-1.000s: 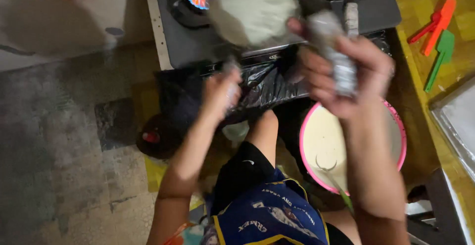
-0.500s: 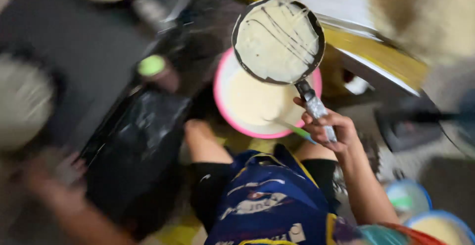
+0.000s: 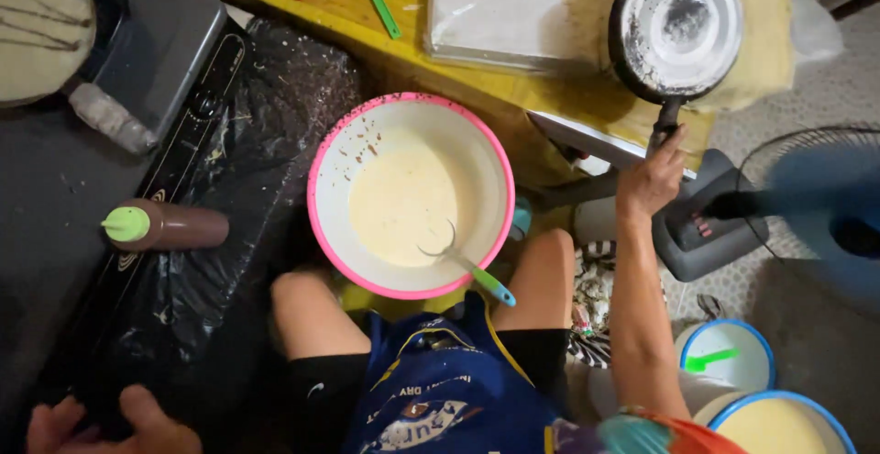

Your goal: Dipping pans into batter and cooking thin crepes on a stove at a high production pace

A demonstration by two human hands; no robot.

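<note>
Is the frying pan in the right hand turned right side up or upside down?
Upside down: the pan shows its scorched metal underside, with the right hand on its handle.

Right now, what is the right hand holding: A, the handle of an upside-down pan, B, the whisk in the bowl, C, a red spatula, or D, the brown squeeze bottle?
A: the right hand grips the handle of the pan, whose scorched underside faces up over the yellow table; the whisk rests untouched in the bowl.
</note>
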